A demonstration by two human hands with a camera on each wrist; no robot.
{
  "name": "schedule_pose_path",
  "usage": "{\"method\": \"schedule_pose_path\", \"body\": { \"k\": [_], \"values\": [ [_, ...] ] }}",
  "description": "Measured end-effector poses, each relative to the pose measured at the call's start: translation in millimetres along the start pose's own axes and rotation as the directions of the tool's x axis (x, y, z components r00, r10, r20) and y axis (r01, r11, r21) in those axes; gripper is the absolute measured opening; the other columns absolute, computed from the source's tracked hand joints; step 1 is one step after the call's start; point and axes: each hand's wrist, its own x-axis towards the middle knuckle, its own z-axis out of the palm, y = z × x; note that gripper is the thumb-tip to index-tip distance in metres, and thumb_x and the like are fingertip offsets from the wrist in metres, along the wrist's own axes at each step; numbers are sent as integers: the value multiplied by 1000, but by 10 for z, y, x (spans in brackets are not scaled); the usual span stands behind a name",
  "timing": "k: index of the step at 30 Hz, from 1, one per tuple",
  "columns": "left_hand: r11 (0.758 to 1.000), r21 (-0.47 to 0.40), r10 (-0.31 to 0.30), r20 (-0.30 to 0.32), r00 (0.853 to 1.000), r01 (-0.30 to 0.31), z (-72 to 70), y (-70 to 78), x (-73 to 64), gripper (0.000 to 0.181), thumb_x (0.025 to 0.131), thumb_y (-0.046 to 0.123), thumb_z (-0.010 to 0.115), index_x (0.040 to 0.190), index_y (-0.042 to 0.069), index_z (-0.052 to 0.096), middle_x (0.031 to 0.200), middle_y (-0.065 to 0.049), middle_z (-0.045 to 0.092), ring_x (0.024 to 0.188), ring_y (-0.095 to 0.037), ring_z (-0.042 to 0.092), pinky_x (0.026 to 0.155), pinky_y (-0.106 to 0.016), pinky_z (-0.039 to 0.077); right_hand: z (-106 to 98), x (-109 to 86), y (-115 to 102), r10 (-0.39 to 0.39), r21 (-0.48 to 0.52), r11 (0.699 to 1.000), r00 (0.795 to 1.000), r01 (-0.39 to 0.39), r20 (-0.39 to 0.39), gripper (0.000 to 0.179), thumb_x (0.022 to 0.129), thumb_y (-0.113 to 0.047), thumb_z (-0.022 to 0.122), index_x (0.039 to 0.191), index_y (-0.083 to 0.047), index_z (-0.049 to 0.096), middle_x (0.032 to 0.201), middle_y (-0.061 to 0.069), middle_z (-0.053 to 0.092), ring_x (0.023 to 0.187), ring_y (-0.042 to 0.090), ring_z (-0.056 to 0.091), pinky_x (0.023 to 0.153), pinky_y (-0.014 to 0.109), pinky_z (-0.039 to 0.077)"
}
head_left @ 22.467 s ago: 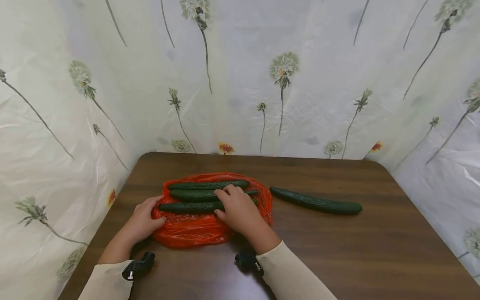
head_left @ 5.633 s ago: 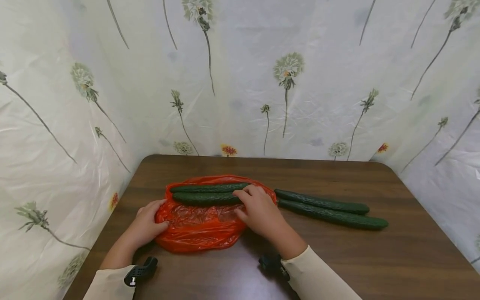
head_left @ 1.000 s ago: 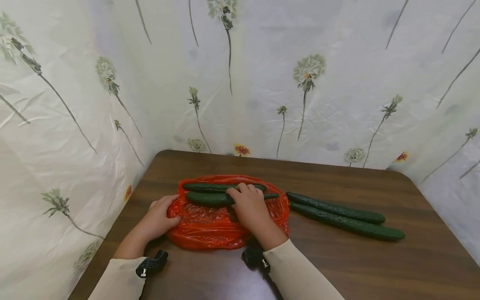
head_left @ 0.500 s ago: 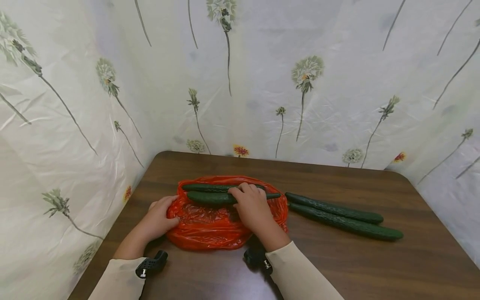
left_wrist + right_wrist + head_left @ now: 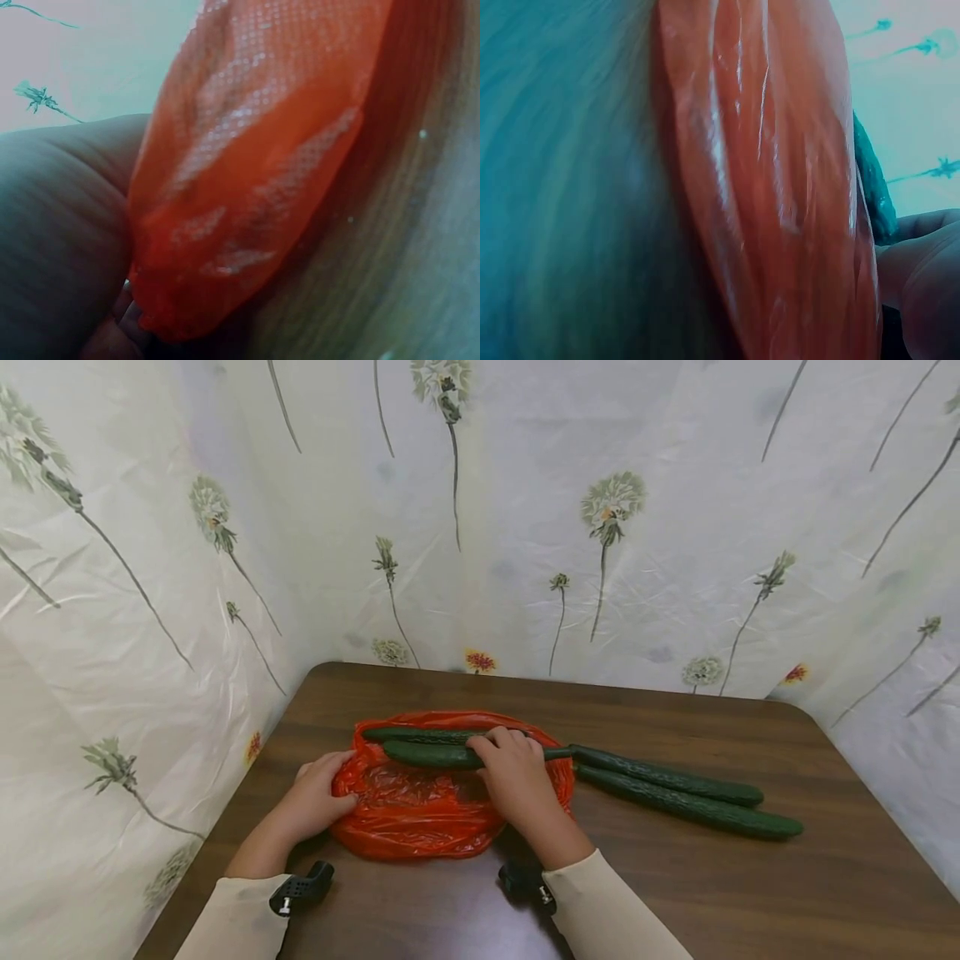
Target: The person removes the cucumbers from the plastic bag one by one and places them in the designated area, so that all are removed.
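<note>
In the head view, a red plastic bag point(image 5: 408, 843) lies spread on the table with its mouth facing up. My right hand point(image 5: 517, 781) grips a dark green cucumber point(image 5: 431, 756) from above, over the bag; its thin right end reaches past the bag's right rim. Behind it another cucumber point(image 5: 408, 736) lies in the bag, partly covered by that hand. My left hand point(image 5: 318, 802) holds the bag's left edge, thumb on the near side. The left wrist view is filled by the bag point(image 5: 255, 165); the right wrist view shows the bag point(image 5: 772, 187) and part of a cucumber point(image 5: 871, 180).
Two cucumbers point(image 5: 690, 804) lie side by side on the brown wooden table point(image 5: 637, 893), right of the bag. A floral sheet point(image 5: 517, 527) hangs behind the table and along its sides. Black wrist cameras point(image 5: 302, 888) sit below both wrists, near the tabletop.
Over the last second my right hand has shifted right with the cucumber, its tip now past the bag's rim. Since the oldest frame, a second cucumber has come to lie on the table at right.
</note>
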Motion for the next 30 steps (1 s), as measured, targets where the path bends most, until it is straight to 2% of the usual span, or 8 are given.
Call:
{"method": "schedule_pose_path", "body": {
  "k": [14, 30],
  "values": [
    [1000, -13, -24, 19, 1000, 24, -10, 35, -24, 74, 91, 20, 73, 157, 3, 43, 162, -21, 40, 139, -46, 32, 112, -68, 37, -4, -131, 142, 33, -1, 999, 999, -33, -22, 48, 92, -23, 81, 137, -25, 65, 130, 5, 62, 120, 30, 57, 100, 54, 46],
    [1000, -5, -3, 10, 1000, 3, 4, 66, -34, 75, 91, 21, 73, 157, 3, 43, 161, -23, 41, 138, -48, 33, 113, -68, 35, -89, -288, 257, 15, -22, 1000, 995, -17, -97, 51, 88, -20, 85, 135, -24, 67, 128, 6, 64, 120, 33, 59, 100, 56, 47]
  ]
}}
